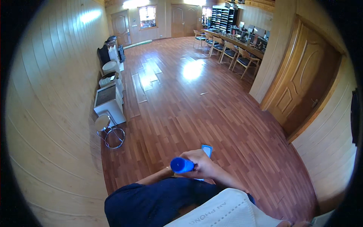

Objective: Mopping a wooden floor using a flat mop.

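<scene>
The rounded blue end of a handle (182, 165) points up toward me. My right hand (199, 162) is closed round it, just below that end. Beyond the hand, low over or on the floor, shows part of a flat blue-and-white piece (207, 150); it looks like the head of a flat mop, though the pole between is hidden. My left forearm (157, 176) reaches in toward the same handle from the left. The left hand itself is hidden behind the handle's end and my dark blue sleeve, so its fingers do not show.
Wood-plank floor (174, 117) stretches ahead. Along the left wall stand a round stool (103, 123), a white cabinet (111, 104) and other items. Several chairs (228, 51) line a long desk (242, 42) at the right. A wooden door (302, 75) is nearer right.
</scene>
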`<action>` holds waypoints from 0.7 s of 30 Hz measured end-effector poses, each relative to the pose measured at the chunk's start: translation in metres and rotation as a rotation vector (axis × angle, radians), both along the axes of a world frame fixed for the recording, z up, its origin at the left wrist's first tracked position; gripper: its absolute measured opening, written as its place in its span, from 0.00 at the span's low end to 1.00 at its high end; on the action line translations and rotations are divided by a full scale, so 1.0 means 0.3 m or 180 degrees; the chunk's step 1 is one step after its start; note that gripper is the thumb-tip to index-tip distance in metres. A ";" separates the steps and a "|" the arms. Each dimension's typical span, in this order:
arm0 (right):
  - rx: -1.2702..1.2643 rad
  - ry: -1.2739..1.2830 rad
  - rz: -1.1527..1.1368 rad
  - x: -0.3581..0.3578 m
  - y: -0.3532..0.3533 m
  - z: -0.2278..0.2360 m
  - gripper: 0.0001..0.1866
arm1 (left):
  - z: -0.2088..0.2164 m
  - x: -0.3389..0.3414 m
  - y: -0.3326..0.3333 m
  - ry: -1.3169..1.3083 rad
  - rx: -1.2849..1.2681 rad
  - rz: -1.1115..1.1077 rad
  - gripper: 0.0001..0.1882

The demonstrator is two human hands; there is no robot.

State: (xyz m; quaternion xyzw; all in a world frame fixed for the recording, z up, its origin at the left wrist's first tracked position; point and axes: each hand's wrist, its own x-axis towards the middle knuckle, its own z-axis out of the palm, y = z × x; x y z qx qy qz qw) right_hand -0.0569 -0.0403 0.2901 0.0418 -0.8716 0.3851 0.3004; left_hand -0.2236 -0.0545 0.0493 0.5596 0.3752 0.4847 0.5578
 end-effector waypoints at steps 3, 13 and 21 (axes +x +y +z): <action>0.0021 0.0235 -0.0243 -0.040 0.039 -0.088 0.12 | 0.289 -0.077 -0.060 0.0053 0.0670 -0.0134 0.33; -0.0999 -0.1385 -0.0305 -0.173 0.160 -0.648 0.20 | 0.847 -0.160 -0.332 -0.0048 0.3055 0.1474 0.46; -0.0727 -0.0815 -0.0923 -0.125 0.116 -0.861 0.16 | 0.873 -0.083 -0.361 0.0109 0.2776 0.2286 0.17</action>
